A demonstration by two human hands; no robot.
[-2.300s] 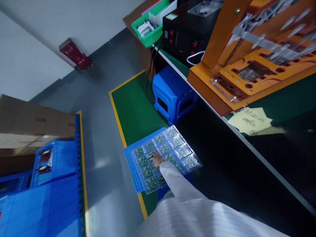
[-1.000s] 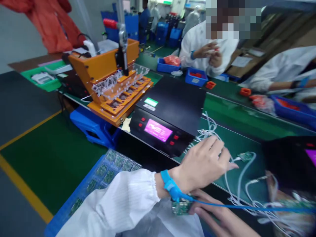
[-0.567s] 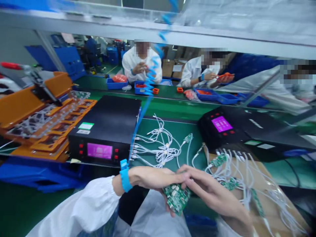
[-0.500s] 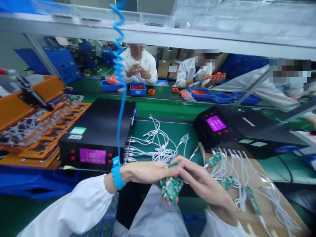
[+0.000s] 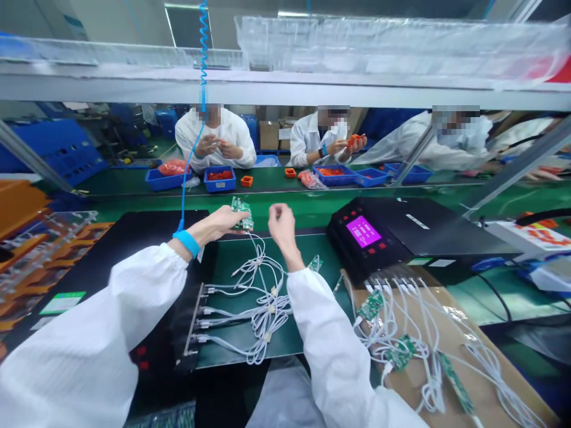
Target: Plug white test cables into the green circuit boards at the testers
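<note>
My left hand (image 5: 222, 222), with a blue wrist strap (image 5: 187, 242) on a coiled blue cord (image 5: 203, 53), holds green circuit boards (image 5: 242, 211) out over the far part of the green mat (image 5: 232, 279). My right hand (image 5: 281, 224) is raised just right of the boards, fingers curled together in a pinch; I cannot make out anything in it. Below both hands lies a bundle of white cables (image 5: 263, 300) plugged into the side of the left black tester (image 5: 134, 261). One small green board (image 5: 314, 263) lies by my right sleeve.
A second black tester with a pink screen (image 5: 363, 230) stands at the right. A cardboard sheet (image 5: 450, 351) carries more white cables and green boards. An orange fixture (image 5: 22, 238) is at the left. Three people in white coats work across the bench with blue bins (image 5: 218, 178).
I turned from the blue tray on the floor to the bench. Both hands rose from my lap to the far mat; the boards stayed in my left hand and my right hand came off them.
</note>
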